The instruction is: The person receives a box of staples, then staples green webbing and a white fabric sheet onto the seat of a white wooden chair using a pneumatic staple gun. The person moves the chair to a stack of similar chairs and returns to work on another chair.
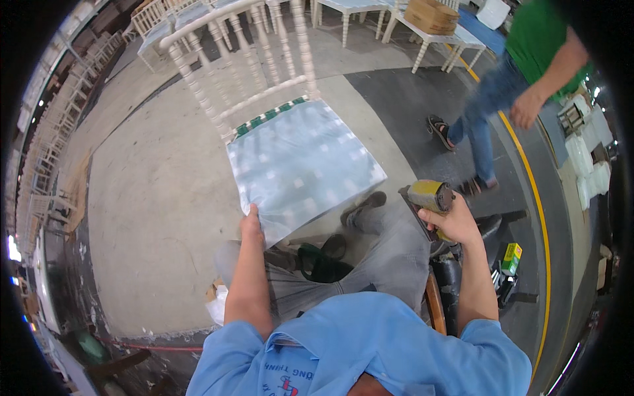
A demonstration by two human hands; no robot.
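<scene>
Holding the chair's (269, 118) filmy blue cover (305, 166) by its near-left corner, your left hand (251, 226) points forward, thumb uppermost; rightward, your right hand (457, 221) grips a rounded yellow tool (429, 195).

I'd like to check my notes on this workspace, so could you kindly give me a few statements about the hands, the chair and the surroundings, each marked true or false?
1. The right hand grips a yellow-and-dark handheld tool. True.
2. The left hand rests on the chair's backrest. False: the left hand is at the near left edge of the light-blue sheet with white squares on the seat.
3. The cream wooden chair with turned spindles has its backrest on the far side of the seat. True.
4. The person in a green top is at the picture's left. False: that person is at the right.
5. A small green-and-yellow box lies right of the right forearm. True.
</scene>
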